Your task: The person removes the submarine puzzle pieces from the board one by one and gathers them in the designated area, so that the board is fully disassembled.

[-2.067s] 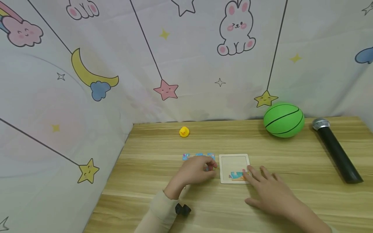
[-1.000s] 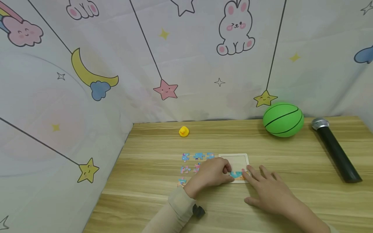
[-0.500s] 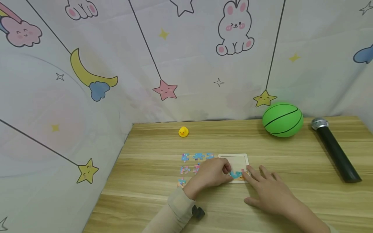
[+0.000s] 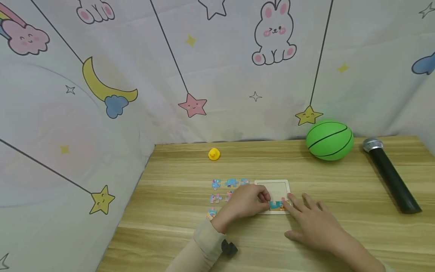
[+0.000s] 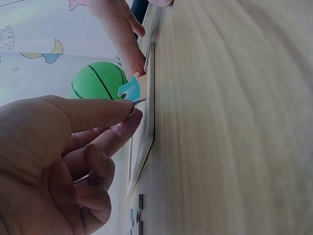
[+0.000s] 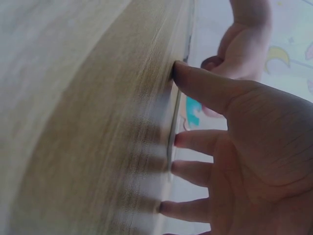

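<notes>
A square wooden puzzle tray (image 4: 272,181) lies on the table, with joined teal and orange puzzle pieces (image 4: 276,206) along its near edge. At the tray's lower left corner, my left hand (image 4: 249,200) pinches a small jigsaw puzzle piece between thumb and index finger. That piece is mostly covered by the fingertips; its thin edge shows in the left wrist view, beside a teal piece (image 5: 131,91). My right hand (image 4: 316,224) lies spread at the tray's right side, its index fingertip on the joined pieces and its thumb on the table.
Several loose puzzle pieces (image 4: 232,183) lie left of the tray, some partly behind my left hand. A yellow toy duck (image 4: 214,154) sits further back. Towards the back right are a green ball (image 4: 329,140) and a black microphone (image 4: 391,175). A printed curtain (image 4: 224,75) hangs behind the table.
My left hand has moved right from beside the loose pieces to the tray's lower left corner, uncovering several of those pieces. Lately it shifts only slightly. My right hand stays in place.
</notes>
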`<state>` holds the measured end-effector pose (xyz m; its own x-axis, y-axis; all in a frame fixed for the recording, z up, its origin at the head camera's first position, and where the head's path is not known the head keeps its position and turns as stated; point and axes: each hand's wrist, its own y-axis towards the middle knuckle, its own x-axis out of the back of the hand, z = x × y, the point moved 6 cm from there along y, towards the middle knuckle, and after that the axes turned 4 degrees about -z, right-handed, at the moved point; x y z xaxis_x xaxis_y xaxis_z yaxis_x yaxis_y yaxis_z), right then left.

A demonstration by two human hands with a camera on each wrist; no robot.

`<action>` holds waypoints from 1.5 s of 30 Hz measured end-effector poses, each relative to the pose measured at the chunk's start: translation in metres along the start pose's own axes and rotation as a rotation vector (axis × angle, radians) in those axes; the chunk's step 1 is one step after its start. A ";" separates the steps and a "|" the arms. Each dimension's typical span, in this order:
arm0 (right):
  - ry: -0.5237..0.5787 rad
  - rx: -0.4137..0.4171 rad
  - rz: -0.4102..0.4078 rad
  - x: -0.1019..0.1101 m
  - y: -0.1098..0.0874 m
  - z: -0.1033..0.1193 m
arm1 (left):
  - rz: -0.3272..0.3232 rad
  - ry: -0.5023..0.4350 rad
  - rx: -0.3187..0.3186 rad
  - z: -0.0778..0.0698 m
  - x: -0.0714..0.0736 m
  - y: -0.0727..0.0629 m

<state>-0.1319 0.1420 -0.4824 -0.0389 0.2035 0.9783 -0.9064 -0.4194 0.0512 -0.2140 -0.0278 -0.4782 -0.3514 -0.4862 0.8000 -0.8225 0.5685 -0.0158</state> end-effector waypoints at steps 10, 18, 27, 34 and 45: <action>0.006 -0.009 0.016 0.000 0.000 0.000 | -0.005 -0.064 -0.013 0.002 0.005 -0.006; 0.004 -0.009 0.010 0.001 0.000 0.001 | -0.027 -0.122 0.025 0.014 0.020 -0.021; 0.006 -0.007 0.019 -0.001 0.000 0.001 | -0.071 -0.158 0.086 0.038 0.038 -0.042; -0.001 -0.003 0.007 0.000 0.000 0.002 | -0.083 -0.186 0.139 0.056 0.052 -0.060; -0.006 -0.006 0.004 0.000 0.000 0.002 | -0.069 -0.225 0.217 0.080 0.065 -0.082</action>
<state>-0.1310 0.1407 -0.4822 -0.0400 0.1965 0.9797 -0.9087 -0.4149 0.0461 -0.2049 -0.1595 -0.4727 -0.3618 -0.6668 0.6515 -0.9155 0.3860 -0.1133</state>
